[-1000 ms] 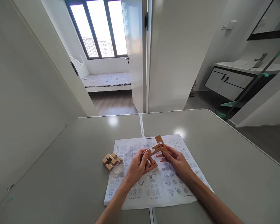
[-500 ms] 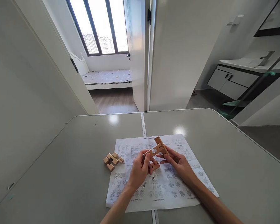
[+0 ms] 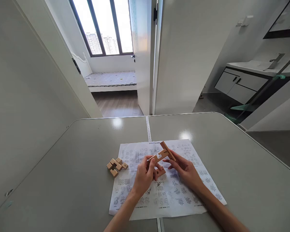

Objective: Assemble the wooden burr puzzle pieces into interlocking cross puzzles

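Note:
My left hand [image 3: 143, 176] and my right hand [image 3: 185, 169] both grip a partly joined set of notched wooden puzzle bars [image 3: 163, 155], held just above a printed instruction sheet [image 3: 164, 193]. One bar slants up to the right, another crosses it, and a lower piece [image 3: 160, 170] sticks out beneath my left fingers. My left fingers pinch the bars from the left. From the right, my other hand's fingertips hold the slanted bar. A second cluster of interlocked wooden blocks [image 3: 116, 166] lies on the table just left of the sheet, untouched.
The grey folding table [image 3: 62, 180] has a seam down its middle and rounded far corners. Beyond it stand a white wall and an open door into a room with a window. A vanity cabinet [image 3: 241, 88] and a green-handled mop [image 3: 239, 108] are at the right.
The view shifted slightly, so the sheet and hands sit a little further right. Both hands turned the wooden bars a little while keeping hold of them. The block cluster stayed put.

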